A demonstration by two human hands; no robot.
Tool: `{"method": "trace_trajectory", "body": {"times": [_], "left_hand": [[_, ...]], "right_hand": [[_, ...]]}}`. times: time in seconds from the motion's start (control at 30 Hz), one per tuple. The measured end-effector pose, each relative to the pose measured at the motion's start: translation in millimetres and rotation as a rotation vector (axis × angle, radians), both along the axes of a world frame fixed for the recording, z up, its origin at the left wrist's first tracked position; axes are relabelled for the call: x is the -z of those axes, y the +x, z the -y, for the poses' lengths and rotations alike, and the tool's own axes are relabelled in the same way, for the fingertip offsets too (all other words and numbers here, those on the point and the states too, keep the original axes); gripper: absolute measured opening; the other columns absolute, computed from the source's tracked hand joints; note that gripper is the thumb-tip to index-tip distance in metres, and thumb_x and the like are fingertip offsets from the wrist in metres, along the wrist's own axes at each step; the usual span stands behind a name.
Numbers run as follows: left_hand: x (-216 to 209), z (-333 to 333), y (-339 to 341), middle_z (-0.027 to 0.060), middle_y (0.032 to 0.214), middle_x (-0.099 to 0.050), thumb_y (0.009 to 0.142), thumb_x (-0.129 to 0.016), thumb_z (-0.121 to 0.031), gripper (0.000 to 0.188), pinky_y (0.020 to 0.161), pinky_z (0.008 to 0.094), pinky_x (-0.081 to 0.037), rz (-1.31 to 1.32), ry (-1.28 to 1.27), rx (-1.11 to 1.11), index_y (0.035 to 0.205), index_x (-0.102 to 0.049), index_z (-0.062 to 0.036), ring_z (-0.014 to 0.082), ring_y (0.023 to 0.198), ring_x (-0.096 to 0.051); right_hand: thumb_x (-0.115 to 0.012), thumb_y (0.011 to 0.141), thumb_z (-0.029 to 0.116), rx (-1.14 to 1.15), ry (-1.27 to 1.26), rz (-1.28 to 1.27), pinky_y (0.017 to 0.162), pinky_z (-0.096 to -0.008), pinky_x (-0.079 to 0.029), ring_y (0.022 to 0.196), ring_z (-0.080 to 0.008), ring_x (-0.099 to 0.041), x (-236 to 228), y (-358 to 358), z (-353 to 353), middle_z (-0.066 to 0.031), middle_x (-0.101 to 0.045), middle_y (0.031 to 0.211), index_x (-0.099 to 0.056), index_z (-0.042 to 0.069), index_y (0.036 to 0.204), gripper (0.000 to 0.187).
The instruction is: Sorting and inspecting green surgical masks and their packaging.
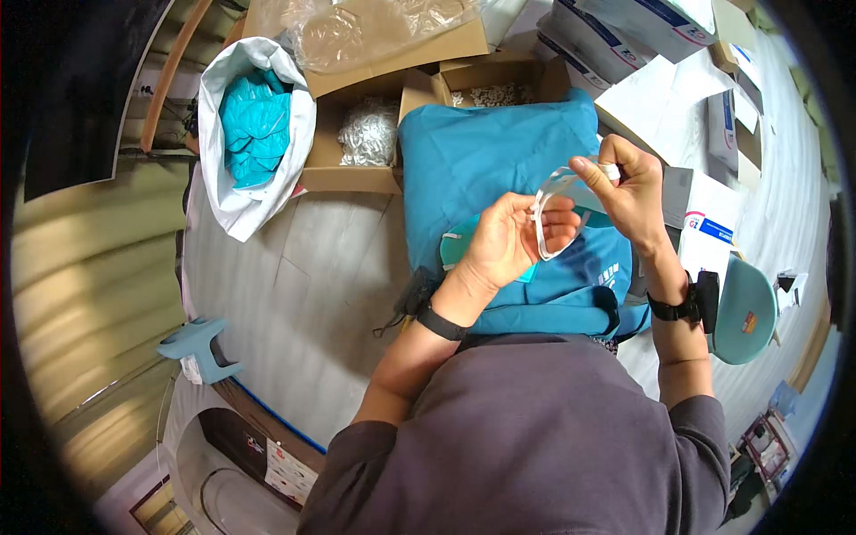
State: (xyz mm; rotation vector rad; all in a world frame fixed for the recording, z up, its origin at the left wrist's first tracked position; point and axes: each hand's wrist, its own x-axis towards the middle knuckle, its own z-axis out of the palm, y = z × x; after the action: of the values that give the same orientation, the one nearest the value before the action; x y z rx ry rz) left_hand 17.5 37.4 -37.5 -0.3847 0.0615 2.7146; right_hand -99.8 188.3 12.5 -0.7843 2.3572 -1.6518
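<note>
Pinching a clear strap [553, 185] above a blue bag [481, 147] with the right hand [636, 198], fingers closed; holding the left hand [510, 236] at the strap's loop, fingers half-curled, grip impossible to tell; facing cardboard boxes [352, 180] and, left of them, a white sack [225, 209]

The left hand [499, 241] partly hides a teal piece [451, 252].

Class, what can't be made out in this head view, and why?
All in the head view:
Clear band: pinched part hidden by the right hand.
Teal piece: partly covered by the left hand.
White sack: depths hidden under teal material.
White bits beyond the blue bag: too small to identify.
</note>
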Motion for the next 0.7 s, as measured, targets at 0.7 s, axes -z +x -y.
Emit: {"method": "trace_trajectory", "body": {"times": [0.7], "left_hand": [[20.1, 103.2, 35.2, 0.0064, 0.083, -0.062, 0.098, -0.051, -0.032, 0.032, 0.063, 0.0253, -0.043, 0.113, -0.854, -0.319, 0.095, -0.061, -0.0014, 0.0147, 0.077, -0.057]], "right_hand": [[-0.062, 0.087, 0.011, -0.258, -0.342, 0.268, 0.072, -0.0287, -0.046, 0.081, -0.0159, -0.06, -13.3, 5.7, -17.2, -0.0144, -0.067, 0.085, -0.04, 0.007, 0.065, 0.032]]}}
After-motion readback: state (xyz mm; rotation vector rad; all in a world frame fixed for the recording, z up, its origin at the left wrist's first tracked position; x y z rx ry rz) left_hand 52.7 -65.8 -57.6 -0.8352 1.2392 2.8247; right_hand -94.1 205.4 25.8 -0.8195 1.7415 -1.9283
